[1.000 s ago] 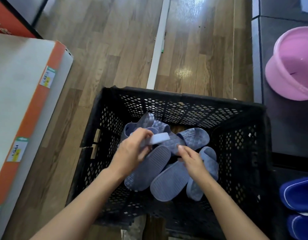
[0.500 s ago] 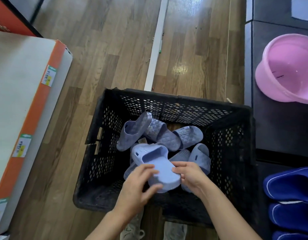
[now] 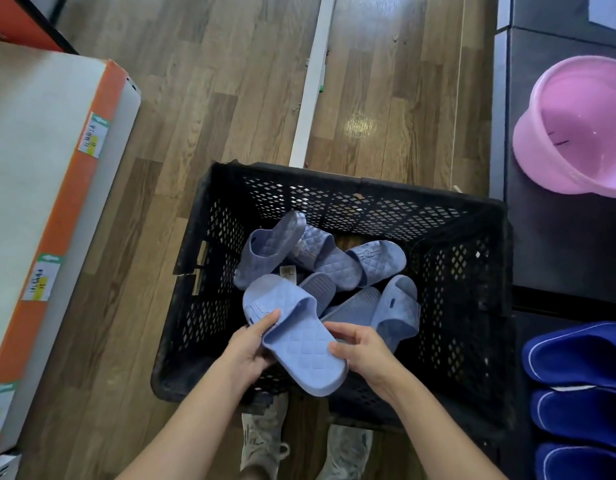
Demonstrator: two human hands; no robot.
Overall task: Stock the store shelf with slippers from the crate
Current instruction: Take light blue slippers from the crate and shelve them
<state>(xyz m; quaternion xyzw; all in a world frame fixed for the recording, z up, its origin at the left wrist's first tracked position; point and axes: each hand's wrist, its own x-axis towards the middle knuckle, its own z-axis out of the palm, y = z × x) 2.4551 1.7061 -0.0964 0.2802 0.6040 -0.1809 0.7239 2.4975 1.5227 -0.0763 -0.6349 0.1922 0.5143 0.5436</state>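
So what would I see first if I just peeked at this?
First, the left hand and right hand holding a pale blue slipper over the black crate in the middle, where other slippers lie piled. A pink tub sits at the far right, with dark blue slippers below it.

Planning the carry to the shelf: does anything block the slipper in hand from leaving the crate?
Nothing visible does. Both the left hand and right hand hold the slipper over the near rim of the crate, above the other slippers lying inside; no wall or slipper lies over it.
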